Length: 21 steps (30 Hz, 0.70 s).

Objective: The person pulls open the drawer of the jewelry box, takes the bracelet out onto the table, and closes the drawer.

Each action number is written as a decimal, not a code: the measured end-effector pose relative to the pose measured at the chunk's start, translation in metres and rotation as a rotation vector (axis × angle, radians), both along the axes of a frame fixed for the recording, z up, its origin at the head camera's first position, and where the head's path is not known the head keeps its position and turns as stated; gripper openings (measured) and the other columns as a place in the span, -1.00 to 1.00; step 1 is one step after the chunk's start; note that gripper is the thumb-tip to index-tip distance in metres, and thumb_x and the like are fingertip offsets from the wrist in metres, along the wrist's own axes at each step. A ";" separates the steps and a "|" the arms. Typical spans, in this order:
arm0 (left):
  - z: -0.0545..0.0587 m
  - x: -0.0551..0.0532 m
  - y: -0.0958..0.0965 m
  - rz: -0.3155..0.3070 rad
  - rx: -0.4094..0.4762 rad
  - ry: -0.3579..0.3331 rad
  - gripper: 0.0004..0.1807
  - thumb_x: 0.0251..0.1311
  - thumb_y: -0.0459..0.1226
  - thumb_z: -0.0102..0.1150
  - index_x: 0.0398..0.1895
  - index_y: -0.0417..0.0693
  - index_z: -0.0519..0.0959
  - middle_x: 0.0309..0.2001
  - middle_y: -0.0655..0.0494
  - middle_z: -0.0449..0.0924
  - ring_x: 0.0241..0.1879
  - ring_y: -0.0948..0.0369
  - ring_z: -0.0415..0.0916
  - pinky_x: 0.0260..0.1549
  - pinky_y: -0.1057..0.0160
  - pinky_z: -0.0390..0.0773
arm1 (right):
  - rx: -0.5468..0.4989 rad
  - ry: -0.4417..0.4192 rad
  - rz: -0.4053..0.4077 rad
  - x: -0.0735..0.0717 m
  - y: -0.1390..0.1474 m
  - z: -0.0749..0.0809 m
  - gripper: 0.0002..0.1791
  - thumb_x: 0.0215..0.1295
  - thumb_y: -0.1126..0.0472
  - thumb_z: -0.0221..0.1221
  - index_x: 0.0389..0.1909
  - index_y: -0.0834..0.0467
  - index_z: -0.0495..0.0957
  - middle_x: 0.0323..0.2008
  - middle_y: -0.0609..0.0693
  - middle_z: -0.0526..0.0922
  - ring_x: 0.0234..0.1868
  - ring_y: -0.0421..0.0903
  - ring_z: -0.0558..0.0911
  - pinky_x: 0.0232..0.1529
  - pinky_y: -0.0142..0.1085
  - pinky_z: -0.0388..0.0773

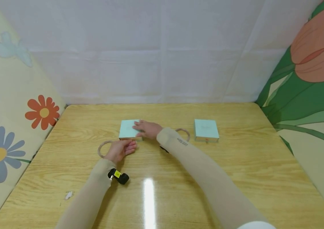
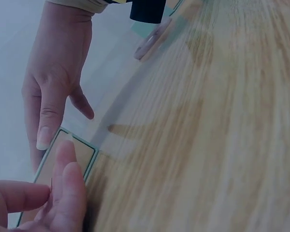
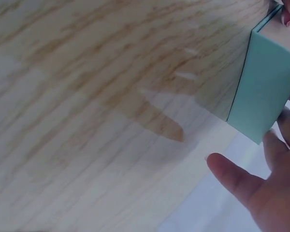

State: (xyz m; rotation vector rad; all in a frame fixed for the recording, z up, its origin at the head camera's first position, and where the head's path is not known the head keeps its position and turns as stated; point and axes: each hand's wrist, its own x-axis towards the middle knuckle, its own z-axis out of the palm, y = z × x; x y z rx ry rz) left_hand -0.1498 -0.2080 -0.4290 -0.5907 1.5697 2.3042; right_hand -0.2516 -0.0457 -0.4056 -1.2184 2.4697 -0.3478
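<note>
A pale mint box [image 1: 127, 127] with a tan front lies flat on the table, left of centre. My left hand [image 1: 120, 150] is at its front face, thumb and fingertip pinching what looks like a small pull tab, mostly hidden by the fingers. On the box's top, toward its right side, rest the fairly straight fingers of my right hand [image 1: 149, 129]. In the right wrist view the right thumb stands apart from the mint side of the box [image 3: 263, 87]. The tan front in its mint frame [image 2: 89, 153] shows in the left wrist view.
A second mint box [image 1: 206, 128] with a small front tab sits to the right. One beige ring [image 1: 99, 149] lies beside my left wrist, another ring [image 1: 188, 134] behind my right forearm. A white scrap or mark [image 1: 68, 195] is at lower left. White cloth [image 1: 162, 63] hangs behind the wooden table [image 1: 250, 178].
</note>
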 end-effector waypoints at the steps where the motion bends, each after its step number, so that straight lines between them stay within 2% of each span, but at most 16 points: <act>1: 0.000 0.000 0.000 -0.010 -0.006 0.002 -0.80 0.49 -0.40 -0.21 -0.02 -0.37 0.40 -0.38 0.07 0.67 -0.36 0.26 0.66 -0.25 0.31 0.67 | 0.009 0.005 0.002 0.001 0.000 0.000 -0.38 0.48 -0.06 -0.03 0.46 0.04 0.16 0.50 -0.04 0.00 0.51 -0.03 -0.07 0.47 -0.22 -0.08; 4: 0.001 0.002 -0.001 -0.047 -0.027 0.012 -0.74 0.50 -0.38 -0.24 0.06 -0.41 0.37 -0.37 0.08 0.67 -0.34 0.26 0.66 -0.24 0.31 0.66 | 0.036 0.022 0.011 0.002 0.001 0.001 -0.38 0.48 -0.08 -0.05 0.47 0.03 0.14 0.50 -0.05 -0.01 0.51 -0.05 -0.07 0.47 -0.24 -0.08; 9: 0.004 0.004 -0.001 -0.068 -0.051 0.043 -0.69 0.50 -0.38 -0.23 0.13 -0.47 0.33 -0.37 0.08 0.67 -0.34 0.25 0.66 -0.23 0.29 0.67 | 0.054 0.039 0.002 0.004 0.000 0.004 -0.38 0.49 -0.09 -0.08 0.48 0.01 0.12 0.51 -0.07 -0.02 0.51 -0.08 -0.08 0.46 -0.22 -0.05; 13: 0.009 0.006 -0.001 -0.075 -0.073 0.071 -0.64 0.50 -0.37 -0.22 0.18 -0.51 0.30 -0.36 0.08 0.68 -0.34 0.24 0.67 -0.22 0.27 0.67 | 0.082 0.060 -0.014 0.006 -0.001 0.006 -0.38 0.49 -0.13 -0.10 0.49 -0.04 0.11 0.51 -0.11 -0.04 0.51 -0.10 -0.08 0.44 0.00 0.02; 16: 0.014 0.008 0.000 -0.078 -0.097 0.096 -0.59 0.50 -0.35 -0.23 0.23 -0.53 0.26 -0.35 0.11 0.67 -0.33 0.26 0.67 -0.22 0.30 0.66 | 0.102 0.087 -0.014 0.008 -0.001 0.006 -0.37 0.48 -0.16 -0.12 0.49 -0.07 0.10 0.51 -0.14 -0.05 0.51 -0.11 -0.08 0.41 0.17 -0.02; 21: 0.022 0.010 0.002 -0.076 -0.145 0.143 -0.55 0.51 -0.34 -0.23 0.28 -0.56 0.19 -0.34 0.11 0.66 -0.33 0.28 0.67 -0.20 0.32 0.65 | 0.094 0.155 -0.002 0.008 -0.001 0.002 -0.38 0.48 -0.17 -0.13 0.48 -0.06 0.13 0.51 -0.12 -0.02 0.51 -0.09 -0.05 0.40 0.21 -0.03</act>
